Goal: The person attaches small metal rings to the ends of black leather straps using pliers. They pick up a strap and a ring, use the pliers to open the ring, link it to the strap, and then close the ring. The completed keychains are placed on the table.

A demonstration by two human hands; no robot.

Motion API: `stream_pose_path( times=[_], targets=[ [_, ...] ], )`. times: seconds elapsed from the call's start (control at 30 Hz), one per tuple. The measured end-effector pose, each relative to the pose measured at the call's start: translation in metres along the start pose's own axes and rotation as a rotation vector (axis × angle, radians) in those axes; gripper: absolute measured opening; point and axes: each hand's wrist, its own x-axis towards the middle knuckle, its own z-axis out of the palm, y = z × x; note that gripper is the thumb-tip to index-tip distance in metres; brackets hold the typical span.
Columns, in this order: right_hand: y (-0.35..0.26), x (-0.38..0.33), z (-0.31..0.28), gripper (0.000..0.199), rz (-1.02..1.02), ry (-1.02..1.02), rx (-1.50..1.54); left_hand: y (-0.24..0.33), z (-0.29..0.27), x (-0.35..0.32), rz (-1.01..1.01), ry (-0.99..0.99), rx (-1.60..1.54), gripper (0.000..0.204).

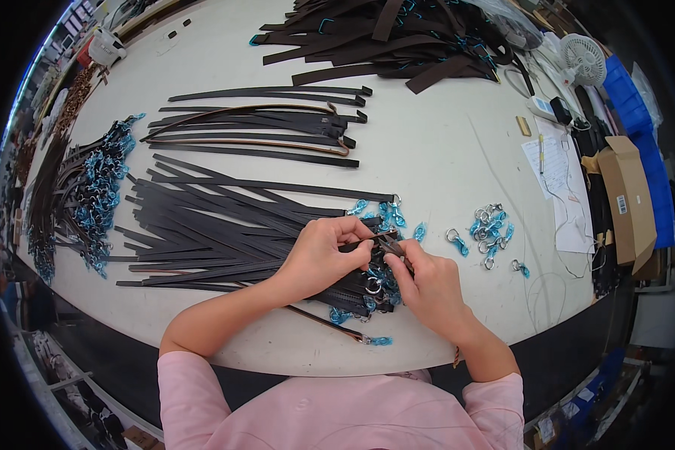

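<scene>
Over the near middle of the table, my left hand [324,251] pinches the end of a black strap [376,237] between thumb and fingers. Close against it, my right hand [433,283] is closed round a small dark metal tool [391,245] that looks like thread snips. The tool's tip meets the strap end; the exact contact is too small to make out. Beneath both hands spreads a pile of black straps [202,214], their right ends fitted with metal rings and clasps in blue plastic wrap [383,214]. One brown-edged strap [326,321] lies near the front edge.
Loose blue-wrapped clasps [490,229] lie to the right. Several separate straps [262,124] lie beyond the pile, with wide dark straps [397,45] farther back. Bundled straps [101,187] fill the left side. Papers [559,169], a fan [582,60] and a cardboard box [626,199] are at right.
</scene>
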Motion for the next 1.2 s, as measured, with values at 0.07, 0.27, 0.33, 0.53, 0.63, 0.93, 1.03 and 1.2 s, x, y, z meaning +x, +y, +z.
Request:
stream_pose_path(
  times=[0.07, 0.27, 0.33, 0.53, 0.63, 0.93, 1.03, 1.2],
  targets=[
    [0.0, 0.0, -0.001, 0.013, 0.004, -0.006, -0.005, 0.002, 0.0, 0.0, 0.018, 0.004, 0.01, 0.014],
    [0.0, 0.0, -0.001, 0.015, -0.004, -0.008, -0.053, 0.0, 0.001, 0.0, 0.025, 0.007, 0.022, 0.013],
    [-0.001, -0.001, 0.001, 0.014, -0.012, 0.016, -0.093, -0.004, 0.002, 0.001, 0.058, 0.019, 0.032, 0.013],
    [-0.001, -0.004, 0.006, 0.014, -0.04, 0.048, -0.156, -0.005, 0.005, -0.001, 0.065, 0.041, 0.065, 0.013],
    [0.003, 0.002, 0.001, 0.016, 0.054, -0.064, 0.053, -0.009, 0.004, 0.0, 0.088, 0.055, 0.033, 0.017],
    [0.011, -0.002, 0.015, 0.02, -0.08, 0.044, -0.145, -0.002, 0.002, -0.001, 0.045, 0.019, 0.025, 0.016],
    [0.015, 0.001, 0.011, 0.021, -0.051, -0.013, -0.028, 0.0, 0.001, -0.001, 0.031, 0.003, 0.029, 0.016],
    [0.008, 0.001, 0.008, 0.021, -0.062, 0.03, -0.109, -0.009, 0.002, 0.003, 0.082, 0.032, 0.002, 0.019]
  ],
)
